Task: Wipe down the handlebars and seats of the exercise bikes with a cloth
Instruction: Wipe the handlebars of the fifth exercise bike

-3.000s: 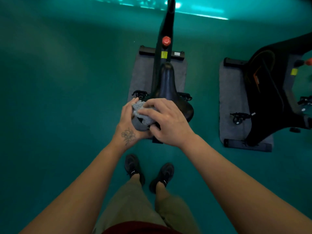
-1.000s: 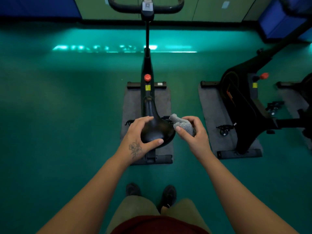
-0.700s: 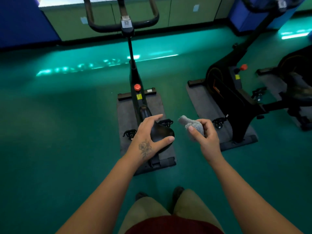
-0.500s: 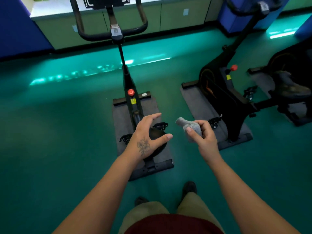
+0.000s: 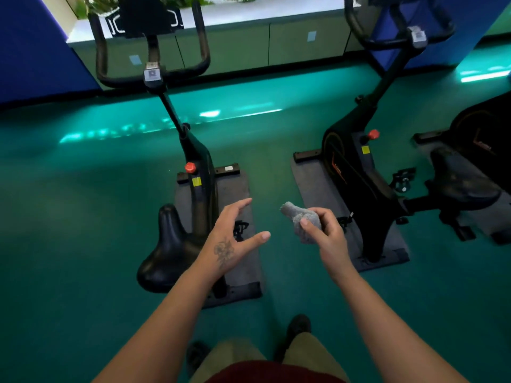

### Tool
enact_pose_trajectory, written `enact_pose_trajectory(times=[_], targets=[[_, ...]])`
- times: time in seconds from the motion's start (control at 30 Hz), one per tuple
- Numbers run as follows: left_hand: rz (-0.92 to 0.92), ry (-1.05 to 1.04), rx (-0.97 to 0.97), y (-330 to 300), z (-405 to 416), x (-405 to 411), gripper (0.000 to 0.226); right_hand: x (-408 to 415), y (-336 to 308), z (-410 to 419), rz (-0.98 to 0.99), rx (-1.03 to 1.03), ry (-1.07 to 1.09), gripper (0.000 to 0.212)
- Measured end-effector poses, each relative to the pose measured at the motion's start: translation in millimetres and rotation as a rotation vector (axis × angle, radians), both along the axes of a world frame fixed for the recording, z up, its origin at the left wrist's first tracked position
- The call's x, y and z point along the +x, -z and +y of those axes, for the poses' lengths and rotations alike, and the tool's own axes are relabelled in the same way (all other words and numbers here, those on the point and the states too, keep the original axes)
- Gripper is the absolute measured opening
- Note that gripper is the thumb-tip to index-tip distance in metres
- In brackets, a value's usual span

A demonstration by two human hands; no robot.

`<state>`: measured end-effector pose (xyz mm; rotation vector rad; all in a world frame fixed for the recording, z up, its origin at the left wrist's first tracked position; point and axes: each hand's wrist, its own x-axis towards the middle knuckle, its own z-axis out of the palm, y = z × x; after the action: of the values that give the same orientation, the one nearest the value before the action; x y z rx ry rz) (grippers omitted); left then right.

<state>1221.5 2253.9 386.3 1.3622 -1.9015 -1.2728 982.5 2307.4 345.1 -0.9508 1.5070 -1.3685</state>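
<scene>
My right hand (image 5: pixel 326 233) grips a bunched grey cloth (image 5: pixel 302 219) in the air between two black exercise bikes. My left hand (image 5: pixel 233 239) hangs open with fingers spread, just right of the near bike's black seat (image 5: pixel 168 250) and touching nothing. That bike's handlebars (image 5: pixel 150 76) rise at the upper left. The second bike (image 5: pixel 362 172) stands to the right, with its handlebars (image 5: pixel 398 37) at the top and its seat (image 5: pixel 461 181) at the far right.
Each bike stands on a grey mat (image 5: pixel 237 194) on the green floor (image 5: pixel 69 217). Part of a third bike (image 5: pixel 486 128) shows at the right edge. Low cabinets (image 5: pixel 237 45) line the far wall, with blue panels (image 5: pixel 33 51) beside them. My feet are below.
My left hand has lifted off the near bike's seat and moved right. The view has risen and swung right, bringing both handlebars into view. The cloth has passed from both hands to my right hand.
</scene>
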Motion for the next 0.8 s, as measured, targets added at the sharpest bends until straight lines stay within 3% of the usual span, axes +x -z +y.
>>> enact_pose_trajectory(times=[0.5,0.8], targets=[[-0.001,-0.141,0.018,-13.6,-47.9,-91.0,0.080,-102.2,-10.7,-75.2,-0.028,0.011,-0.160,0.046],[0.104,-0.215,0.009,1.9,-138.5,-116.4,0.078,-122.5,-21.3,-170.9,0.075,-0.009,-0.167,0.043]])
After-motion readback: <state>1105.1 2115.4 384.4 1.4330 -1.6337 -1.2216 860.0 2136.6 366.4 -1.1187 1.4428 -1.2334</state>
